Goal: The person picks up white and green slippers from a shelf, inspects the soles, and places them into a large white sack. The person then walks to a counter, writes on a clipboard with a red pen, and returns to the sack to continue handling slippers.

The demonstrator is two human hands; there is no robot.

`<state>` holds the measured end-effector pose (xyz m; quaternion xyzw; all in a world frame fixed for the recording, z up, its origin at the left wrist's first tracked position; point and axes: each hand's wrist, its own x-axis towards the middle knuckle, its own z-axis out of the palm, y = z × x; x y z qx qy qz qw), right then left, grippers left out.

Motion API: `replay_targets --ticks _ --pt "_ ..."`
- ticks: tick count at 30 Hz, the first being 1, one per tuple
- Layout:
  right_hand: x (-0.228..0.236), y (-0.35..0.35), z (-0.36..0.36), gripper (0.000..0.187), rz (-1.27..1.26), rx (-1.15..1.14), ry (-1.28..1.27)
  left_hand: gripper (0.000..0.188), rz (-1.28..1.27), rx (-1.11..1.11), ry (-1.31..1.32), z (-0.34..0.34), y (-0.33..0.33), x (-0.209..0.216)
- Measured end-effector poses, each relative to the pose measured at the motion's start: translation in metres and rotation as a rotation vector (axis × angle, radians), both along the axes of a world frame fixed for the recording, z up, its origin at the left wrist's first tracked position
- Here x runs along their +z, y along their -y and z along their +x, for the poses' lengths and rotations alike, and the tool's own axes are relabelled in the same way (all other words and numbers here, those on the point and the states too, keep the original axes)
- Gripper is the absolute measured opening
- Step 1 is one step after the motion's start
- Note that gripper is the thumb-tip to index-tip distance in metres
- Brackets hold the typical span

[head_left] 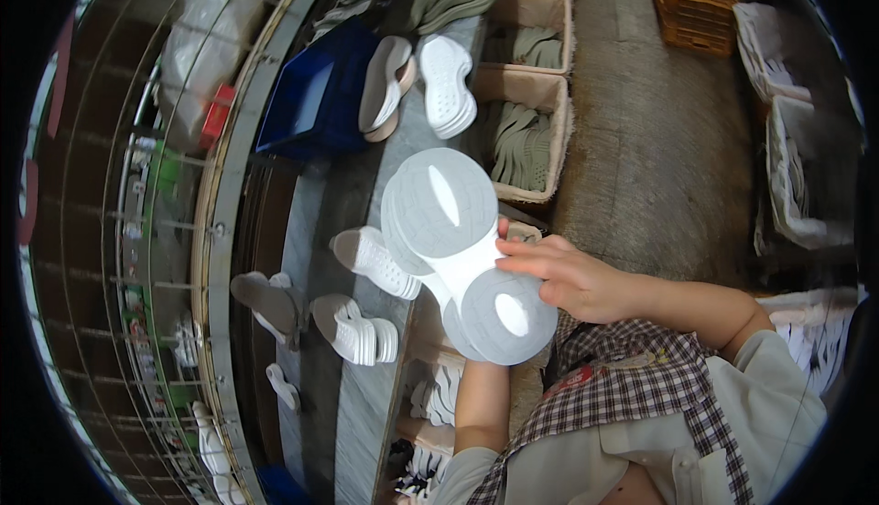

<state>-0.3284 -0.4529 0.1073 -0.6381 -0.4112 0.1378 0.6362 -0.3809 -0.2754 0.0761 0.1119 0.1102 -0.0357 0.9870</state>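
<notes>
A pair of shoe soles (462, 278), white with grey tread pads, is raised in front of me, one overlapping the other, treads up. At the soles' right edge, my right hand (572, 276) is closed on the narrow waist, some fingers over the tread side. My left forearm (482, 404) reaches up beneath the soles, which hide my left hand and its fingers. Left of the soles, stacked white soles (366, 336) and another small white stack (380, 262) lie on the grey bench (362, 413).
A blue bin (320, 93) and white perforated soles (446, 84) occupy the bench's far part. Cloth-lined baskets (560, 130) with grey-green soles line its right side. Left runs a rail with wire mesh (224, 230). An orange crate (693, 20) stands far right.
</notes>
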Motion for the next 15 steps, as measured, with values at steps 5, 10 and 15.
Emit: replay_targets --ticks 5,10,15 --pt "-0.007 -0.023 0.013 0.066 0.058 0.04 -0.614 0.048 0.471 -0.184 -0.149 0.014 -0.023 0.023" --pt "-0.009 -0.082 0.029 0.078 -0.089 0.042 -0.498 0.083 1.035 0.144 -0.111 -0.005 -0.036 0.027" --pt "0.007 -0.167 0.065 0.051 -0.038 0.341 -0.977 0.082 1.283 0.565 -0.104 -0.068 -0.115 0.045"
